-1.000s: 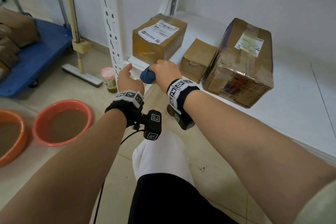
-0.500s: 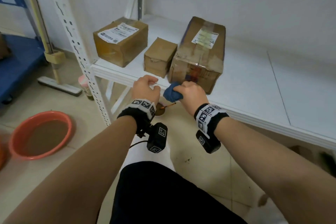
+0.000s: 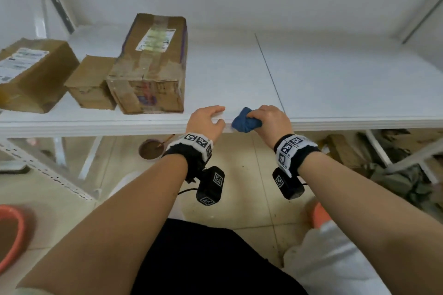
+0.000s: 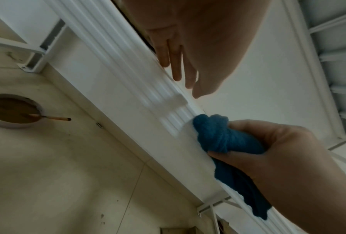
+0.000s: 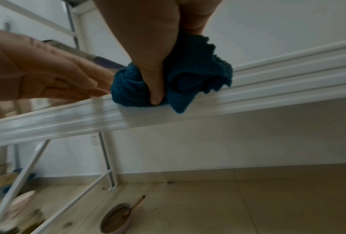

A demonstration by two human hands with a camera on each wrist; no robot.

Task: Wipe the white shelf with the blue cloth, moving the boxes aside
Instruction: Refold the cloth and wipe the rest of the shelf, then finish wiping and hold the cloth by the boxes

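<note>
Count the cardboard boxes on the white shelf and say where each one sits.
3, all at the shelf's left end: a labelled box farthest left, a small box in the middle, a long taped box rightmost. None looks hidden.

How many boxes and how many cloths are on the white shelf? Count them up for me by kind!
Cardboard boxes: 3 – a labelled one at far left, a small one, a big taped one.
Blue cloths: 1 – bunched in the right hand, pressed on the shelf's front edge.
Total: 4
</note>
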